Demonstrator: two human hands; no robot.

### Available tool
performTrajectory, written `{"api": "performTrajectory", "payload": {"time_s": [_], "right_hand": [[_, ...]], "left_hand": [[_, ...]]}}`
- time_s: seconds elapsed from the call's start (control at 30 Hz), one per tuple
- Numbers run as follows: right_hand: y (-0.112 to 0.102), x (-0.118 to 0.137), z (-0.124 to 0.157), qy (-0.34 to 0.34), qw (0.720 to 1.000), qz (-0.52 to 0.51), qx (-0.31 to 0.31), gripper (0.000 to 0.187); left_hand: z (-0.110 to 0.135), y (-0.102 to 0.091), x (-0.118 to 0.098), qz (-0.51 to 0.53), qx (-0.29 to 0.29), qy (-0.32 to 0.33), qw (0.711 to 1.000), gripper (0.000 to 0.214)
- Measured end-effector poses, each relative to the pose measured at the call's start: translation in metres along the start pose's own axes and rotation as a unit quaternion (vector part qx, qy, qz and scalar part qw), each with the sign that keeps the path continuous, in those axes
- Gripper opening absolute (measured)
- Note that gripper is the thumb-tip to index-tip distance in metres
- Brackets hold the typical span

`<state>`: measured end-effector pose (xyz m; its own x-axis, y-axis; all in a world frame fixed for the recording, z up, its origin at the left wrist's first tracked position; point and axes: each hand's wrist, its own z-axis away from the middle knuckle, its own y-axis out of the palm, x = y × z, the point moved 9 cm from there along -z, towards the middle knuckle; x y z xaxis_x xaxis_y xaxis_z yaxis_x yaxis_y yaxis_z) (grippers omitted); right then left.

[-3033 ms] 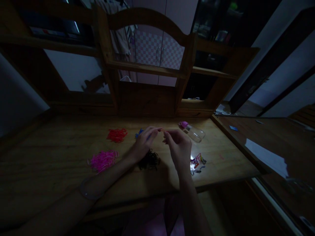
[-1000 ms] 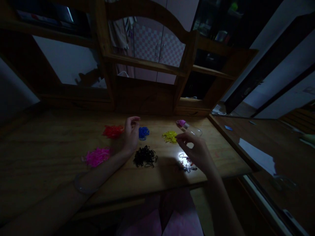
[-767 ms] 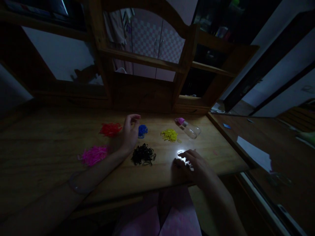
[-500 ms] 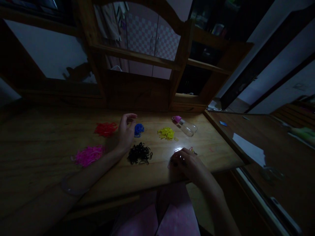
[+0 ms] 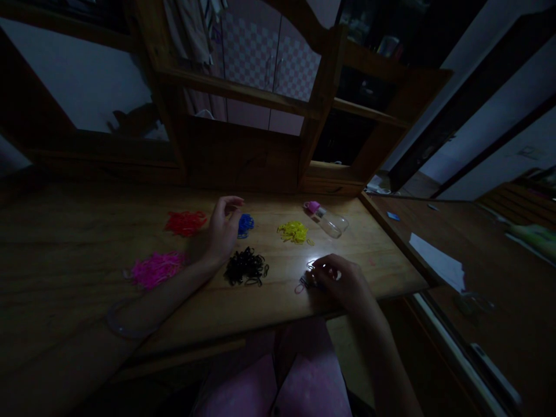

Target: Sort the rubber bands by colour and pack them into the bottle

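Arching over mixed bands [image 5: 303,282], likely for precision, the right hand [image 5: 346,280] hid whether its fingertips pinched any; the left hand [image 5: 222,233], fingers apart, hung near blue bands [image 5: 246,225].

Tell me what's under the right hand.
Small bands on the table peek out from under the right hand, one pinkish, some dark. The hand covers the rest; I can't tell how many, or whether it grips one.

Home rm, by the look of it: clothes [image 5: 187,35] hanging & pink checked cupboard doors [image 5: 249,58] beyond far edge of wooden surface [image 5: 278,298], shelved wood hutch [image 5: 243,152] along that edge, drink bottle [image 5: 332,222] nr far R corner.
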<state>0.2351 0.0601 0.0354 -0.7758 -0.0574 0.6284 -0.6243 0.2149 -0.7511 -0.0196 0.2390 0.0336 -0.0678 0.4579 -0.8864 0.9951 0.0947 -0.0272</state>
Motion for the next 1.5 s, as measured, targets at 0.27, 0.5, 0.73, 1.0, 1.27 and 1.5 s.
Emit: {"api": "performTrajectory", "payload": {"time_s": [0.27, 0.5, 0.73, 1.0, 1.27, 1.5], "right_hand": [[-0.019, -0.008, -0.001, -0.014, 0.997, -0.059, -0.053, 0.011], [-0.021, -0.018, 0.002, 0.017, 0.990, -0.125, -0.060, 0.015], [-0.008, -0.002, -0.018, -0.039, 0.999, 0.038, -0.004, 0.018], [0.008, 0.002, -0.026, -0.058, 0.995, 0.052, 0.057, 0.025], [0.014, 0.001, -0.037, -0.048, 0.989, 0.099, 0.095, 0.026], [0.016, 0.012, -0.050, -0.056, 0.978, 0.152, 0.130, 0.024]], "left_hand": [[0.001, 0.001, 0.000, -0.002, 0.000, -0.003, 1.000, 0.020], [0.000, 0.001, 0.000, 0.001, 0.004, -0.003, 1.000, 0.020], [0.001, 0.002, 0.003, 0.002, 0.009, -0.013, 1.000, 0.020], [0.003, 0.004, 0.003, 0.008, 0.018, -0.039, 0.999, 0.022], [0.005, 0.007, 0.003, 0.012, 0.021, -0.045, 0.999, 0.018], [0.004, 0.006, 0.002, 0.013, 0.016, -0.044, 0.999, 0.018]]}}
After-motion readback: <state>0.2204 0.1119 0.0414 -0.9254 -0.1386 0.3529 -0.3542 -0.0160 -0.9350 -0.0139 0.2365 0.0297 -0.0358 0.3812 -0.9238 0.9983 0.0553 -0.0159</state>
